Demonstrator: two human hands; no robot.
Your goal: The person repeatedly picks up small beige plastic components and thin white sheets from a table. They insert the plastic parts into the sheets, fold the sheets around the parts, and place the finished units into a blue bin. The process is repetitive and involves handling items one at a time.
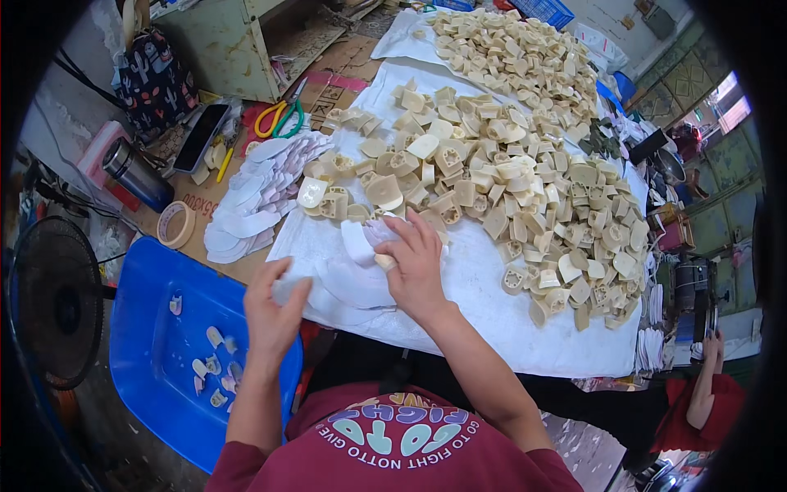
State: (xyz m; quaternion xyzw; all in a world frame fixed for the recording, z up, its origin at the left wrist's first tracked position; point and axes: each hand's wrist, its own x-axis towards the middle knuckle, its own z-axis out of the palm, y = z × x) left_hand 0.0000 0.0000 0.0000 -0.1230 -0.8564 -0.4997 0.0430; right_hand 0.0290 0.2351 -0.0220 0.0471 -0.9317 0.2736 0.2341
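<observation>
My left hand (275, 312) is raised beside the right rim of a blue plastic tub (147, 279), fingers and thumb spread, slightly blurred, nothing visible in it. My right hand (416, 266) bends its fingers over a curved white cut piece (357, 243) on the table, with a pale purplish sheet (379, 231) under the fingertips. More thin white sheets (352, 283) lie flat beneath that hand. Just beyond it spreads a big heap of beige plastic shoe heels (492, 164). Inside the tub are several small heels (215, 337), some with white or pinkish coverings.
Left of the heap lies an overlapping stack of white cut pieces (254, 193). Scissors (283, 115), a tape roll (175, 225), a phone (201, 138), a yellow cutter (225, 164) and a thermos (137, 174) surround it. A fan (57, 303) stands far left. Another person (705, 402) works at right.
</observation>
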